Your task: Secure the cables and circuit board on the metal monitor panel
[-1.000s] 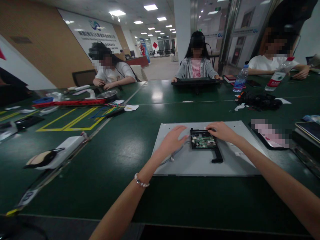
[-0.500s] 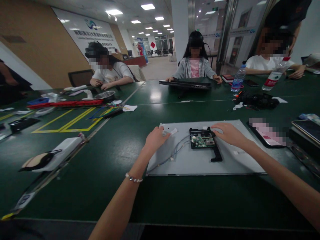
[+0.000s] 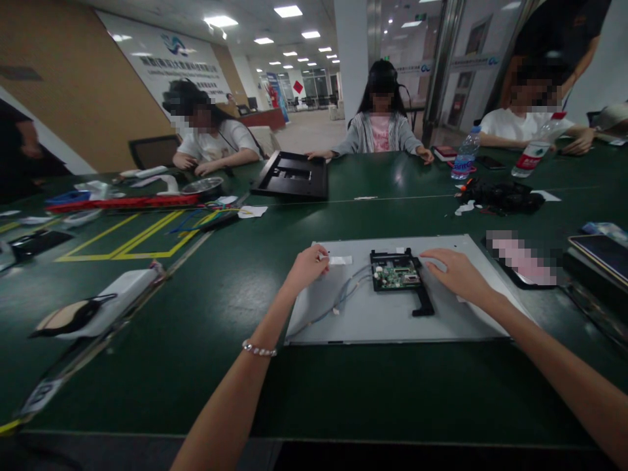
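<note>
A flat grey panel lies on the green table in front of me. On it sits a black plastic frame with a green circuit board in it. Thin grey cables run from the board toward the panel's lower left corner. My left hand is over the panel's upper left corner, its fingers closed at the end of a white strip of tape. To the right of the frame, my right hand hovers close by with fingers apart, holding nothing.
A phone lies right of the panel, with a dark stack beyond it. Bottles and black cables are farther back. Across the table, a person's hand touches a black panel. A white device lies left.
My right hand has drawn slightly away from the black frame. My left fingers shifted and the white strip turned more level. Across the table, the black panel was swung down to the left.
</note>
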